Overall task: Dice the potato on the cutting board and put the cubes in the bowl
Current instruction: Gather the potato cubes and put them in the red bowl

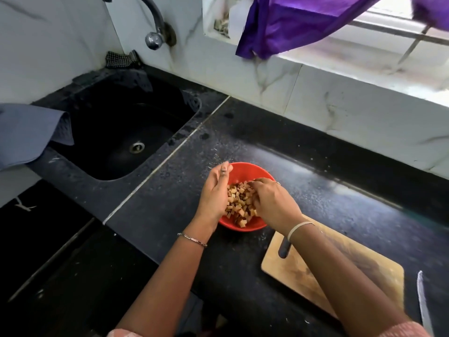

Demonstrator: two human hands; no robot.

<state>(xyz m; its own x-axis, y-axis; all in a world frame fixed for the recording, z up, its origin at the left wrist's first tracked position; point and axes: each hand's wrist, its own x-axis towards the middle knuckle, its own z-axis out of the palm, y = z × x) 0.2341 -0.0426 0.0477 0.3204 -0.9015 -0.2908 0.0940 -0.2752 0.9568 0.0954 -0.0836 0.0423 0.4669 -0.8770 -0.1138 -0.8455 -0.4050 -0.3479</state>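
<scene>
Potato cubes (240, 205) lie in the bowl (243, 170) right under both grips. The left grip (215, 188) is wide and relaxed; the right grip (269, 198) curls down among them, holding any or not I cannot tell. Likely the last drop: next, lift both clear.

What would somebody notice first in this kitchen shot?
The red bowl of potato cubes at centre, the left hand at its left rim and the right hand over the cubes. Then the purple curtain at top and the dark sink at left.
</scene>
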